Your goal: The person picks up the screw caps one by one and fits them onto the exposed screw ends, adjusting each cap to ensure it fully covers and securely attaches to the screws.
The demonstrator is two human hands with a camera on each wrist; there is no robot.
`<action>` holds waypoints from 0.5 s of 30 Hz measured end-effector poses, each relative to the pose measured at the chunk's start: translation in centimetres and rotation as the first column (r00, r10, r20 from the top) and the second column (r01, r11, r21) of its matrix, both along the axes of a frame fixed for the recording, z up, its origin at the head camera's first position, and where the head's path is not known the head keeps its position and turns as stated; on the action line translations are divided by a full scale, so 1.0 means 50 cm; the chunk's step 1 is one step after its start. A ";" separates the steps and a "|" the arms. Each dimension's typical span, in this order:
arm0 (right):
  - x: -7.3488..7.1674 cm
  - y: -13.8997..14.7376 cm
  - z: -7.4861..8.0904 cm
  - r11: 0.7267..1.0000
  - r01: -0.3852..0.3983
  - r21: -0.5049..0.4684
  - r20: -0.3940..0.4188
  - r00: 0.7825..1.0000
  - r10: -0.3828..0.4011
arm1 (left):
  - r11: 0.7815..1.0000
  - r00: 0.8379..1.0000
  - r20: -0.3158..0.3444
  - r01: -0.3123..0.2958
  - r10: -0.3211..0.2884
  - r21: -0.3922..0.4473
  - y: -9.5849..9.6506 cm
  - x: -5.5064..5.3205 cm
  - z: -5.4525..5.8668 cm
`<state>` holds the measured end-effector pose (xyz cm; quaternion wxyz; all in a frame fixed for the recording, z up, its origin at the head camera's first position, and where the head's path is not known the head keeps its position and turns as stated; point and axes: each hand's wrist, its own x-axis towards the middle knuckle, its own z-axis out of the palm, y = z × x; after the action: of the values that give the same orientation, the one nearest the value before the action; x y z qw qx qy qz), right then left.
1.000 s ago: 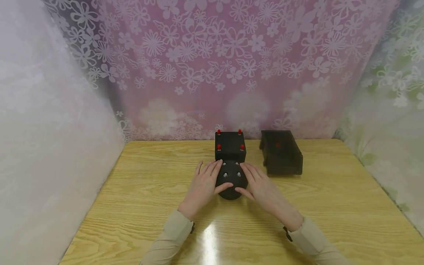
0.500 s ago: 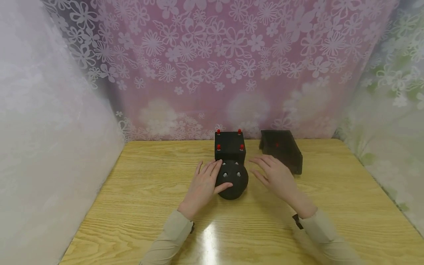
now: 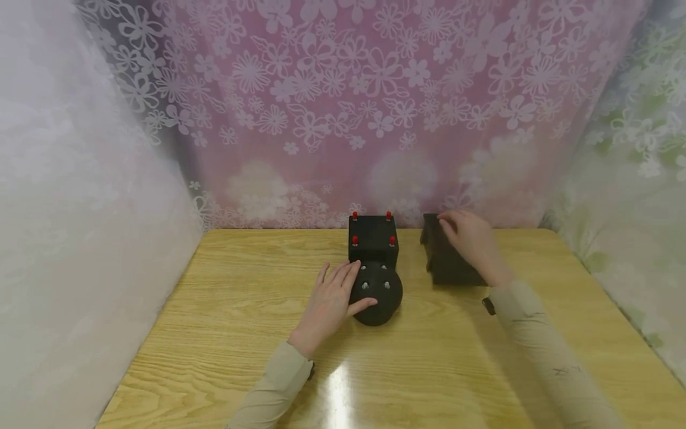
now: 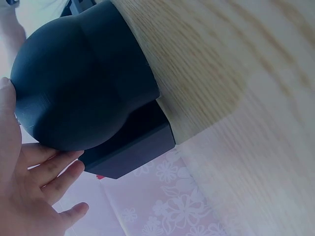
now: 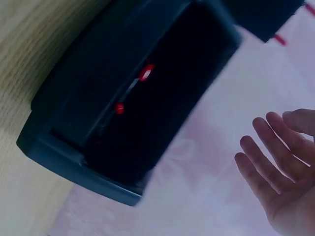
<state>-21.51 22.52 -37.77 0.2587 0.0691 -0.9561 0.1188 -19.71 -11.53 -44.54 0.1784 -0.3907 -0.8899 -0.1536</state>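
My left hand rests on the left side of a black dome, fingers stretched along it and thumb across its front. In the left wrist view the dome shows a smooth side, with fingertips right at its edge. Short metal posts stick up from its top. Over an open black bin hangs my right hand, fingers loosely bent and nothing held. Inside the bin, the right wrist view shows a red-ended piece with a metal shaft and another red bit.
Directly behind the dome stands a black box with several red-capped posts on top. Everything sits on a wood-grain table. A pink flowered curtain hangs at the table's back edge, and pale cloth runs along the left side.
My right hand has left the right side of the dome and moved right and away from me, over the bin. My left hand has stayed on the dome.
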 end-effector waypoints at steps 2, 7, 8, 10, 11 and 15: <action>-0.020 0.009 -0.008 1.000 0.021 0.017 0.060 0.998 -0.022 | 1.000 1.000 -0.002 -0.003 0.003 -0.006 -0.001 0.000 0.000; -0.064 0.023 -0.029 1.000 0.022 0.020 0.226 0.974 -0.026 | 1.000 1.000 0.015 -0.008 0.009 -0.022 -0.003 0.001 0.001; -0.071 0.026 -0.035 1.000 0.013 0.018 0.257 0.966 -0.018 | 1.000 1.000 0.016 -0.007 0.008 -0.021 -0.003 0.001 0.001; -0.087 0.034 -0.049 1.000 0.000 0.029 0.298 0.954 -0.009 | 1.000 1.000 0.015 -0.005 0.005 -0.016 -0.003 0.001 0.002; -0.093 0.038 -0.055 0.999 -0.006 0.035 0.311 0.950 -0.005 | 1.000 1.000 0.010 -0.003 0.004 -0.015 -0.003 0.000 0.002; -0.115 0.054 -0.080 0.998 -0.014 0.066 0.329 0.944 -0.008 | 1.000 1.000 -0.011 0.000 0.000 -0.012 -0.003 0.000 0.002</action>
<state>-27.26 25.23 -41.76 0.0927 0.0585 -0.9893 0.0965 -19.71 -11.71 -44.44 0.1811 -0.3927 -0.8897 -0.1463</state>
